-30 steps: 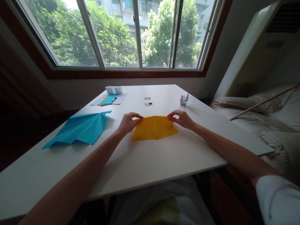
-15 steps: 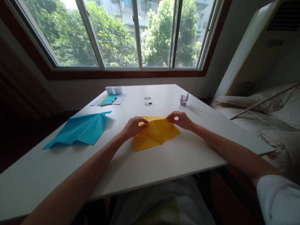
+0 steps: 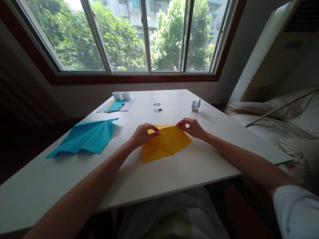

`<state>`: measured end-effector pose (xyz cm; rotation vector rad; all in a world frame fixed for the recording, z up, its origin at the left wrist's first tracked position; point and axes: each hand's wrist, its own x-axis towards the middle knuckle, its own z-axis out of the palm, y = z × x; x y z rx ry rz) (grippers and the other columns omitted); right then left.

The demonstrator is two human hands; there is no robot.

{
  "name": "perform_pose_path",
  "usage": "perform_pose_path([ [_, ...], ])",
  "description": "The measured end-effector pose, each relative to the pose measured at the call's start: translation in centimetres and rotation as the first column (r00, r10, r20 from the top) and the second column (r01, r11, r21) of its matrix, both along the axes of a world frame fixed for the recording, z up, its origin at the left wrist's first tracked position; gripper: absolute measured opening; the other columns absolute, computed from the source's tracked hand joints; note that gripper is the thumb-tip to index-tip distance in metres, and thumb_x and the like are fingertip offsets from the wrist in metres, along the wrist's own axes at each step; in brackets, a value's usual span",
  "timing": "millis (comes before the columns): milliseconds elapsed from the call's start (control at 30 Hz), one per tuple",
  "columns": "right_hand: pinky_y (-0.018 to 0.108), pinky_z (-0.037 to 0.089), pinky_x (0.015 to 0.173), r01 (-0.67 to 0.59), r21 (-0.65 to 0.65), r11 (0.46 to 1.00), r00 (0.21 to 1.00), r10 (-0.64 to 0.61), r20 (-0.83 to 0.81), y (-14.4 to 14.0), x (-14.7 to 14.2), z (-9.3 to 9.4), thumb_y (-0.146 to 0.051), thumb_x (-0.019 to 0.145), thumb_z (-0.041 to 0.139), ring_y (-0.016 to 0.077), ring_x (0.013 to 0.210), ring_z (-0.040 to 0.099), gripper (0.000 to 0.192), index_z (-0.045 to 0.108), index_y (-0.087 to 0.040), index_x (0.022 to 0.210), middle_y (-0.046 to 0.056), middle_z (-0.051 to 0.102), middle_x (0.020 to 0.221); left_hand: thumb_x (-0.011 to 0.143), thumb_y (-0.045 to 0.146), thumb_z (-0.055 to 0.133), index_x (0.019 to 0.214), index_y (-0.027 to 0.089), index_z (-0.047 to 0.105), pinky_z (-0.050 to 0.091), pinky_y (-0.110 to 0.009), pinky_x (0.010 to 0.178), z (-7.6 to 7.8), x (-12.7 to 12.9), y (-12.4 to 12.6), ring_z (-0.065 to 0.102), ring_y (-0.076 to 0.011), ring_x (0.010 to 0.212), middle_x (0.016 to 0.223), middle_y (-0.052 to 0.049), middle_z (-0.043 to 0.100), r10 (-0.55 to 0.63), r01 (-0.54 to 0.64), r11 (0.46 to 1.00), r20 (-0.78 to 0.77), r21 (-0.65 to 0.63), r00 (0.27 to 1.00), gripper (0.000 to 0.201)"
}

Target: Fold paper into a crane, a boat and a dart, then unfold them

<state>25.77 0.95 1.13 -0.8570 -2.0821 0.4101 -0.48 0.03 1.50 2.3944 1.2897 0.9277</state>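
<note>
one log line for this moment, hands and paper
left hand: pinching yellow paper far edge | right hand: pinching far right corner | paper: creased, on white table | nearby: blue folded paper

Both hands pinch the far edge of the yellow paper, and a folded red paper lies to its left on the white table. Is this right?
Not quite. In the head view, the folded paper left of the yellow paper is blue, not red. The left hand and right hand do pinch its far edge on the white table.

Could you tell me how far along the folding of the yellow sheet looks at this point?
Done: the blue paper plane and a small white paper crane lie finished. In hand: the left hand and right hand pinch the creased yellow paper at its far edge. Left: it is mostly flat, with no recognisable shape yet.
</note>
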Motion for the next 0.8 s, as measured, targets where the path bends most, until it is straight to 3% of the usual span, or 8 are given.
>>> perform_pose_path([
  [500, 0.029, 0.048, 0.064, 0.002, 0.015, 1.0, 1.0, -0.002, -0.002, -0.2, -0.2, 0.1, -0.032, 0.08, 0.056, 0.0155, 0.072, 0.059, 0.016, 0.067, -0.02, 0.082, 0.005, 0.066, 0.081, 0.072, 0.04, 0.06, 0.07, 0.022, 0.068, 0.044, -0.029, 0.071, 0.3, 0.2, -0.3, 0.059, -0.0196, 0.075, 0.077, -0.003, 0.068, -0.009, 0.008, 1.0, 0.043, 0.028, 0.999, 0.019],
  [800, 0.028, 0.046, 0.065, 0.054, 0.15, 0.987, 0.996, -0.064, 0.062, -0.4, -0.2, 0.2, -0.034, 0.083, 0.051, 0.0154, 0.072, 0.059, 0.019, 0.066, -0.021, 0.086, 0.004, 0.065, 0.081, 0.075, 0.039, 0.057, 0.071, 0.021, 0.067, 0.043, -0.028, 0.068, 0.9, 0.4, -0.7, 0.058, -0.0175, 0.069, 0.075, -0.003, 0.067, 0.028, -0.033, 0.994, 0.041, 0.107, 0.999, 0.02],
])
